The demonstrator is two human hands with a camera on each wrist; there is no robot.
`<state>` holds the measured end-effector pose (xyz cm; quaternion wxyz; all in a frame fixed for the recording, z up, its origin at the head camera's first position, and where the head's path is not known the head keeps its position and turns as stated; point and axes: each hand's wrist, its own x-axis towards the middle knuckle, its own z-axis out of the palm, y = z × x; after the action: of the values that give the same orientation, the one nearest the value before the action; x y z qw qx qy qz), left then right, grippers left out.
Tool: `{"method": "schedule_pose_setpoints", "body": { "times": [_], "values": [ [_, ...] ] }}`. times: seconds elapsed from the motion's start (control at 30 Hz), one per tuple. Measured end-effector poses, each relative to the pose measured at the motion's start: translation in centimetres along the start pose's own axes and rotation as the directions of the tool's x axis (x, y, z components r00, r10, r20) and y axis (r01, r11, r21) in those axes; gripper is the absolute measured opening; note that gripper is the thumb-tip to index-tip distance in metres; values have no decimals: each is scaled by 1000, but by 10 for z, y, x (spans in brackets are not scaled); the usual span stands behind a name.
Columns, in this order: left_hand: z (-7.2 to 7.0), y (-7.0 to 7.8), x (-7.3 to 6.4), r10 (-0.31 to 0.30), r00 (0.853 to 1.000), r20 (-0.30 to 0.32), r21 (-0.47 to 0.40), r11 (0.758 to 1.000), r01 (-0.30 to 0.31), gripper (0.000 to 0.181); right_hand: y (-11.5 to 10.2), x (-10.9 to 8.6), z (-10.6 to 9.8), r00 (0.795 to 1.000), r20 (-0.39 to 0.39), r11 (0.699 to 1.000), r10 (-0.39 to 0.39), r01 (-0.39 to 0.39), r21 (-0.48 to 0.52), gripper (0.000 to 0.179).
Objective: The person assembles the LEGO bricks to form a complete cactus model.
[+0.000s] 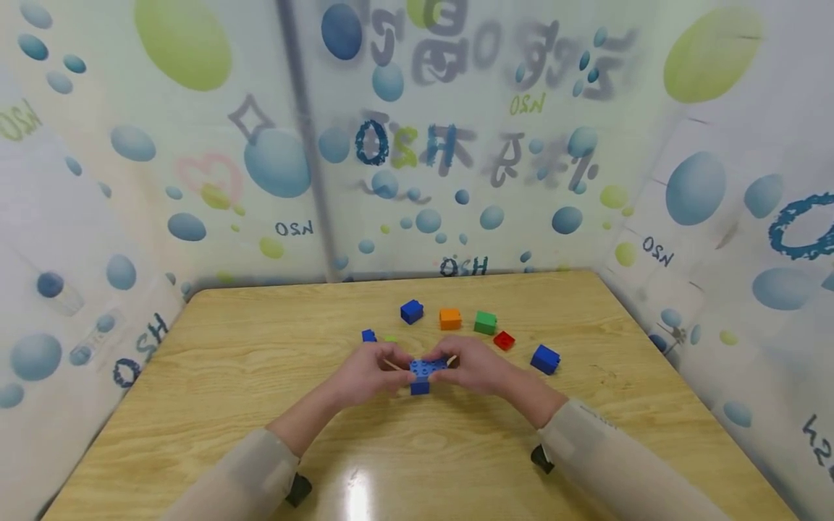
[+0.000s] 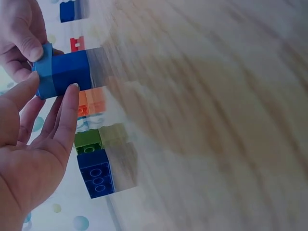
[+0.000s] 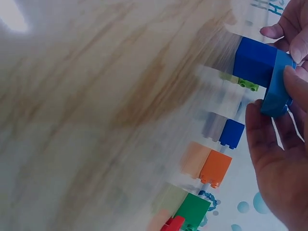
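A light blue toy building brick [image 1: 428,367], studs up, sits on top of a dark blue brick [image 1: 420,388] in front of me. The light one sticks out to the right past the dark one, as the right wrist view shows. My left hand [image 1: 365,373] pinches the stack from the left, with the thumb at the light blue brick [image 2: 44,74] and a fingertip against the side of the dark blue brick [image 2: 71,71]. From the other side my right hand [image 1: 478,365] holds the overhanging end of the light blue brick [image 3: 276,91] between thumb and fingers.
Behind the hands, loose bricks lie on the wooden table [image 1: 215,376]: blue [image 1: 412,312], orange [image 1: 450,319], green [image 1: 485,323] and red [image 1: 504,341]. Another blue brick [image 1: 545,359] lies right. Partly behind my left hand are a blue brick [image 1: 368,336] and a lime brick [image 1: 390,339]. Patterned curtains [image 1: 417,217] surround the table.
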<state>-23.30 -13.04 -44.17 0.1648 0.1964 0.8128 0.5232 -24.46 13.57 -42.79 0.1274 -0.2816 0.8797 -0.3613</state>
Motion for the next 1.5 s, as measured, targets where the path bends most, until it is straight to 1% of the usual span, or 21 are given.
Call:
{"method": "schedule_pose_setpoints", "body": {
  "times": [0.17,0.4,0.47,0.63,0.77,0.9,1.0,1.07,1.13,1.2,1.3,1.37,1.43,1.5],
  "values": [
    [0,1,0,-17,1000,11,-29,999,17,27,-1,-1,2,998,-21,997,58,-57,44,28],
    [-1,1,0,-47,999,14,-42,998,48,30,-2,-1,3,998,-23,997,65,-64,39,28],
    [-2,1,0,-49,999,15,-40,998,49,30,-1,-1,3,998,-17,996,66,-65,53,28],
    [-1,2,1,-46,999,20,-33,998,47,30,4,-3,2,999,13,989,48,-49,138,27],
    [-1,3,2,-59,998,21,-29,998,59,29,5,-4,3,998,21,975,60,-63,211,26],
    [-2,1,1,-53,998,17,1,999,53,28,5,-4,5,996,23,963,82,-85,255,25],
    [-4,-2,-1,-19,1000,15,52,998,18,28,4,-3,6,995,25,961,93,-97,259,26],
    [-7,-3,-2,0,1000,0,104,995,0,30,3,-2,6,994,25,961,103,-106,255,27],
    [-11,-4,-4,24,999,-29,152,988,-19,32,3,-2,6,993,24,962,114,-116,248,27],
    [-16,-4,-4,48,996,-75,204,978,-32,33,2,-1,6,992,24,962,121,-123,245,27],
    [-26,-3,-3,88,986,-145,266,963,-47,32,2,-1,5,991,27,959,129,-131,251,27],
    [-31,-3,-1,102,979,-179,298,954,-44,30,2,-1,5,991,28,958,131,-134,255,27],
    [-35,-3,2,107,975,-197,322,946,-39,31,3,-1,5,991,29,957,131,-134,257,27],
    [-37,-5,6,105,974,-203,340,940,-31,31,5,0,5,991,31,957,132,-135,258,27]
  ]
}}
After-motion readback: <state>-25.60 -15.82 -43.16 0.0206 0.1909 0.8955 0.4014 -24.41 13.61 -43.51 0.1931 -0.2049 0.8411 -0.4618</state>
